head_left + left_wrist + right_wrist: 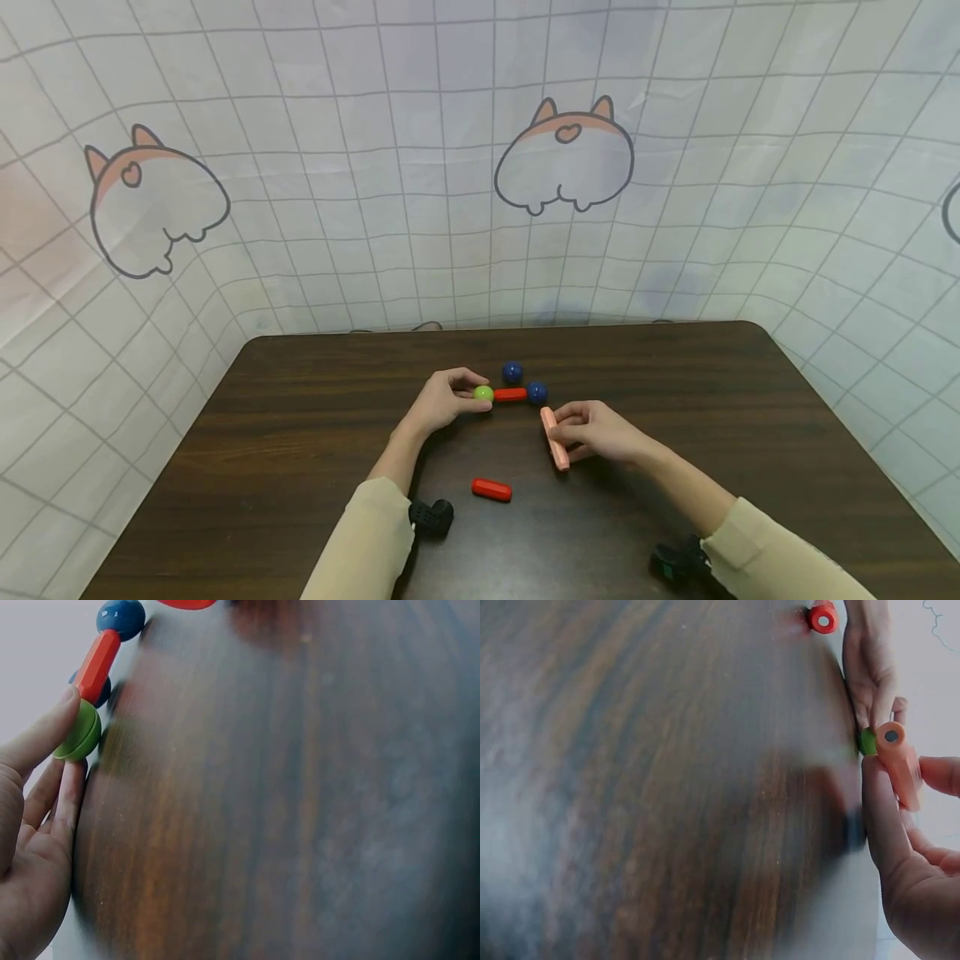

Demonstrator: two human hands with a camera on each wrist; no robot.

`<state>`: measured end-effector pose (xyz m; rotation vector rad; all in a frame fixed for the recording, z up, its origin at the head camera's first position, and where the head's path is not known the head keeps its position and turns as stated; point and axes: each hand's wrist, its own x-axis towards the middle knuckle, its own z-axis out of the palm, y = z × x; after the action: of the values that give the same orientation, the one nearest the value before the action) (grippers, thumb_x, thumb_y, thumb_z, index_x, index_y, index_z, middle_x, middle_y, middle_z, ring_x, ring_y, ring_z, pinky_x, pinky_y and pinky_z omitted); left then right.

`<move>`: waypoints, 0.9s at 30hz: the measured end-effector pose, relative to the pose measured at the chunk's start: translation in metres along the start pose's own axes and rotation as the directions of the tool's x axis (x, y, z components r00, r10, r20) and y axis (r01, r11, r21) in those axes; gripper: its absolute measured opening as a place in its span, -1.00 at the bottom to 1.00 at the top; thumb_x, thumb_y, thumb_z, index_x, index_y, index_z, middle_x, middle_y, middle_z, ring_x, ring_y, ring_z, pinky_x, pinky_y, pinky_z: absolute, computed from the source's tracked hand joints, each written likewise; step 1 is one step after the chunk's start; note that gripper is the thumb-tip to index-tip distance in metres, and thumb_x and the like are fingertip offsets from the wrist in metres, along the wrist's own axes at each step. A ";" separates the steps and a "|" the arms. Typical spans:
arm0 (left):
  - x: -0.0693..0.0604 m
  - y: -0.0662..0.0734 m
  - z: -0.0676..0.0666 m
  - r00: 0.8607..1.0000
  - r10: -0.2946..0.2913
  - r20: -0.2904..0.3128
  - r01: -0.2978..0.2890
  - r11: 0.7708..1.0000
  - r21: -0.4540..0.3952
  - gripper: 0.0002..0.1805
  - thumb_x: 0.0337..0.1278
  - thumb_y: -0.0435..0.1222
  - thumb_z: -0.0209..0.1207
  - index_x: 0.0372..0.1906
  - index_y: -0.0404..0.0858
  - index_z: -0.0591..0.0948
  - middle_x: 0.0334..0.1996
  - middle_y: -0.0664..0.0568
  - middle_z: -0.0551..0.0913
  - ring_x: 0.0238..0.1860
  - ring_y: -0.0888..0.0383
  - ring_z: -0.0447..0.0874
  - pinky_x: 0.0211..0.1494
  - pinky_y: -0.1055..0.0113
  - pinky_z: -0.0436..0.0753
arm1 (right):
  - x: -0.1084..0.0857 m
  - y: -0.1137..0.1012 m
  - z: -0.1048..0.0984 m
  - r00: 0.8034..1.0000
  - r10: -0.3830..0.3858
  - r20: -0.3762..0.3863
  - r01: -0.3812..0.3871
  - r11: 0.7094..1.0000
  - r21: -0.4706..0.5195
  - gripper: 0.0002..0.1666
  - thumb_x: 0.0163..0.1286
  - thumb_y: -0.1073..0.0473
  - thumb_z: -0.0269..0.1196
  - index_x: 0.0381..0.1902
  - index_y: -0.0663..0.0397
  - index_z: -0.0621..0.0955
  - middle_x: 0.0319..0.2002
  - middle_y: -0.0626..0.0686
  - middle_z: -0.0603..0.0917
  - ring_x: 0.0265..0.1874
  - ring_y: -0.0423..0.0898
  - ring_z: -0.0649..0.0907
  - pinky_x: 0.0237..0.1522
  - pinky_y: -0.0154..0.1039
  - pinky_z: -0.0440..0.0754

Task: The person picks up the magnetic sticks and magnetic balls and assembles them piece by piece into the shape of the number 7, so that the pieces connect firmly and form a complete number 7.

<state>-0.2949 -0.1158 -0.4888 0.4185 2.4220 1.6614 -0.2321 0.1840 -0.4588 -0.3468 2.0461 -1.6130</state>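
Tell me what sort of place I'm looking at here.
Probably an indoor tabletop set up for filming or play: a dark wood-grain table, a white grid-patterned backdrop behind it, and toy-like red sticks and blue balls.

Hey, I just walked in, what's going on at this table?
A person's left hand is holding a green ball with its fingers; the ball meets one end of a red rod, with a blue ball at the other end. The right hand is gripping a peach rod close to that blue ball. Another blue ball sits just beyond the red rod, and a second red rod lies loose on the table, nearer the person.
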 end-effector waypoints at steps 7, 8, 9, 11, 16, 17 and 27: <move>0.000 -0.001 0.000 1.000 -0.007 -0.008 0.007 1.000 0.004 -0.64 0.11 -0.29 0.51 0.04 -0.19 0.74 -0.03 0.06 0.72 -0.07 0.10 0.72 0.08 0.11 0.66 | 0.005 0.002 0.003 0.999 0.031 -0.014 -0.030 0.998 0.055 -0.41 0.54 0.18 0.25 0.31 0.54 0.41 0.00 0.23 0.67 -0.15 -0.02 0.70 -0.04 -0.05 0.72; 0.000 -0.001 0.000 1.000 -0.007 -0.009 0.007 1.000 0.005 -0.64 0.11 -0.29 0.51 0.04 -0.19 0.74 -0.03 0.06 0.72 -0.07 0.10 0.72 0.08 0.11 0.66 | 0.006 0.002 0.004 0.999 0.033 -0.014 -0.032 0.998 0.062 -0.41 0.54 0.18 0.26 0.30 0.54 0.41 -0.01 0.24 0.67 -0.15 -0.02 0.71 -0.04 -0.06 0.72; 0.001 -0.001 0.000 1.000 -0.006 -0.009 0.007 1.000 0.006 -0.63 0.11 -0.30 0.51 0.04 -0.19 0.74 -0.03 0.07 0.72 -0.07 0.10 0.72 0.08 0.11 0.66 | 0.007 0.002 0.005 0.999 0.038 -0.017 -0.037 0.997 0.072 -0.41 0.53 0.18 0.26 0.30 0.54 0.42 -0.01 0.25 0.67 -0.14 -0.03 0.70 -0.04 -0.07 0.72; 0.001 -0.001 0.000 1.000 -0.008 -0.009 0.008 1.000 0.007 -0.63 0.10 -0.30 0.52 0.04 -0.20 0.74 -0.03 0.07 0.72 -0.07 0.11 0.72 0.09 0.11 0.65 | 0.009 0.003 0.006 0.999 0.042 -0.020 -0.040 0.995 0.092 -0.41 0.53 0.20 0.26 0.30 0.56 0.40 0.01 0.27 0.66 -0.11 -0.02 0.70 -0.05 -0.07 0.72; 0.001 -0.001 0.001 1.000 -0.013 -0.009 0.013 1.000 0.009 -0.62 0.10 -0.30 0.52 0.05 -0.21 0.74 -0.03 0.06 0.73 -0.07 0.11 0.72 0.09 0.12 0.65 | 0.013 0.005 0.008 0.999 0.041 -0.016 -0.039 0.991 0.126 -0.39 0.52 0.22 0.25 0.30 0.60 0.37 0.08 0.32 0.61 -0.03 -0.01 0.68 -0.04 -0.08 0.72; 0.001 -0.001 0.001 1.000 -0.010 -0.009 0.010 1.000 0.009 -0.62 0.11 -0.30 0.52 0.05 -0.22 0.74 -0.03 0.06 0.73 -0.07 0.10 0.72 0.09 0.11 0.65 | 0.014 0.005 0.009 0.999 0.039 -0.014 -0.037 0.991 0.129 -0.39 0.52 0.23 0.25 0.30 0.61 0.37 0.08 0.33 0.60 -0.03 -0.01 0.68 -0.04 -0.08 0.72; 0.000 0.000 0.001 1.000 0.001 -0.011 -0.001 1.000 0.014 -0.64 0.12 -0.28 0.51 0.04 -0.20 0.74 -0.02 0.04 0.72 -0.05 0.08 0.71 0.09 0.10 0.65 | 0.019 0.005 0.012 0.999 0.035 -0.020 -0.031 0.986 0.162 -0.43 0.53 0.25 0.22 0.27 0.63 0.38 0.05 0.34 0.59 -0.07 0.00 0.70 -0.02 -0.07 0.71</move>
<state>-0.2950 -0.1151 -0.4886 0.4136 2.4427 1.6521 -0.2406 0.1661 -0.4701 -0.2360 1.9109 -1.7561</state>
